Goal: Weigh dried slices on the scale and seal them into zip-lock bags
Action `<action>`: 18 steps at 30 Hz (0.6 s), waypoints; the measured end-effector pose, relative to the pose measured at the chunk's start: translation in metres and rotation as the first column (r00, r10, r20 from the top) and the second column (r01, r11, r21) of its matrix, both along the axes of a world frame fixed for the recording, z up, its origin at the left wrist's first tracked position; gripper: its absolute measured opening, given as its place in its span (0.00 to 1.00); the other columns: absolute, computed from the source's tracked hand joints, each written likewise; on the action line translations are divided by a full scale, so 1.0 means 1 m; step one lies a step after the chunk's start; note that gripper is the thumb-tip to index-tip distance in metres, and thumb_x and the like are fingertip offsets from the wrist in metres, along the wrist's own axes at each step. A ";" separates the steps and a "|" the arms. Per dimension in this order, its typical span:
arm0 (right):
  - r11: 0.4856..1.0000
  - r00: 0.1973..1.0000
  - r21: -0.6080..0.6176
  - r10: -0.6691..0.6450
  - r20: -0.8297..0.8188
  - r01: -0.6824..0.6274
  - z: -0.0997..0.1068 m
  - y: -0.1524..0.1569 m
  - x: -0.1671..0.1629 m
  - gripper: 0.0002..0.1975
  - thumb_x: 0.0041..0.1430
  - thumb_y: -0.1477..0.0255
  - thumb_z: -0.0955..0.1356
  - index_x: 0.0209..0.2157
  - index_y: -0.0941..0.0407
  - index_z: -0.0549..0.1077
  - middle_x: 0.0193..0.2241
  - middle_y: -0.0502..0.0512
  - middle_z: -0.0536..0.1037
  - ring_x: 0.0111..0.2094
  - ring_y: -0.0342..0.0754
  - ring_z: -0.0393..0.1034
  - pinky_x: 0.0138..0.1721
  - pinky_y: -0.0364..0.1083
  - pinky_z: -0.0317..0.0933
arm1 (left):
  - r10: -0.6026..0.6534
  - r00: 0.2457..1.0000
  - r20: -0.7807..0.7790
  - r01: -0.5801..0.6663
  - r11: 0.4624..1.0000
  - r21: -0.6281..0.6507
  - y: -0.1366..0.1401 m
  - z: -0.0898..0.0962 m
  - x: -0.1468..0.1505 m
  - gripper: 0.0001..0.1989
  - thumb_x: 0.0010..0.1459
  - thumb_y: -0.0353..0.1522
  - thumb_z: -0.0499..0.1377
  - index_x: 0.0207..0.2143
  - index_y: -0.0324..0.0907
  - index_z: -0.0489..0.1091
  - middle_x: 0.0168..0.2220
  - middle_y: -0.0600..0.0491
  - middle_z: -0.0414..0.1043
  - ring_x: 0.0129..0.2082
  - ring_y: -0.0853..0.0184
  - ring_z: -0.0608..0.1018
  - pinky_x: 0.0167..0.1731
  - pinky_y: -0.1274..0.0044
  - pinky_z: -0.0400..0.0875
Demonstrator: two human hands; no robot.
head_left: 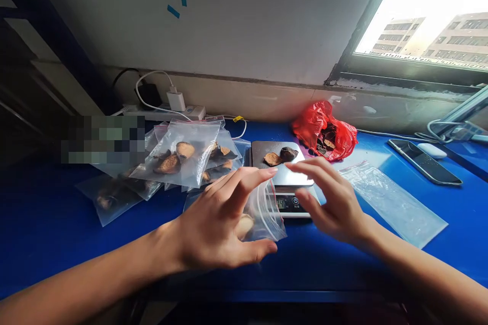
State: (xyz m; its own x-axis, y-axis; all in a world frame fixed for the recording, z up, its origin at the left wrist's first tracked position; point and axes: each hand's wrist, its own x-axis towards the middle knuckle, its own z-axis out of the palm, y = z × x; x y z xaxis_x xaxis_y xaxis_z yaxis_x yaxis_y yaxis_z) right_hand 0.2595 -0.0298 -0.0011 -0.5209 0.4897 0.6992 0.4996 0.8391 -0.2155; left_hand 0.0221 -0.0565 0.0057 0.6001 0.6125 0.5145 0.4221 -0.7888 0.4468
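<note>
On the steel plate of a digital kitchen scale [284, 177] lie a brown dried slice [273, 159] and a darker dried piece [288, 154]. My right hand [331, 198] is open at the scale's right front, its fingertips close to the dark piece and the thumb apart from them. In front of the scale's left side, my left hand [219, 218] is open, with thumb and fingers spread wide. Behind its palm a clear zip bag [267, 213] with a pale piece inside shows; whether the hand touches it I cannot tell.
Filled zip bags [186, 157] are piled at the left. A red plastic bag [324, 132] of dried pieces stands behind the scale. To the right lie a flat zip bag [392, 203] and a phone [425, 161]. A power strip [194, 111] runs along the wall.
</note>
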 end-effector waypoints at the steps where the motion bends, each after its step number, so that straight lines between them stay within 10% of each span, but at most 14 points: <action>1: 0.998 0.998 0.007 -0.065 0.002 0.065 0.000 0.009 0.001 0.20 0.65 0.70 0.64 0.58 0.56 0.64 0.47 0.64 0.72 0.47 0.53 0.69 0.45 0.55 0.68 | 0.004 1.000 -0.007 -0.004 1.000 0.007 0.000 0.000 0.000 0.46 0.48 0.37 0.68 0.63 0.49 0.44 0.55 0.41 0.64 0.51 0.52 0.74 0.48 0.57 0.74; 8: 0.992 0.923 -0.049 -0.092 0.373 0.119 -0.006 0.041 -0.008 0.22 0.66 0.63 0.63 0.57 0.59 0.70 0.57 0.66 0.69 0.61 0.59 0.60 0.58 0.60 0.61 | 0.007 1.000 -0.005 -0.006 0.998 0.069 0.005 -0.007 -0.002 0.44 0.50 0.33 0.66 0.63 0.46 0.45 0.58 0.38 0.57 0.57 0.49 0.68 0.54 0.56 0.70; 18: 0.996 0.993 0.085 0.028 0.117 -0.038 -0.018 0.022 0.001 0.13 0.64 0.79 0.63 0.45 0.56 0.77 0.43 0.58 0.80 0.43 0.46 0.76 0.44 0.47 0.74 | 0.009 0.999 0.037 -0.013 0.995 0.095 0.007 -0.002 -0.009 0.44 0.51 0.34 0.67 0.63 0.51 0.43 0.61 0.40 0.52 0.61 0.47 0.64 0.53 0.53 0.70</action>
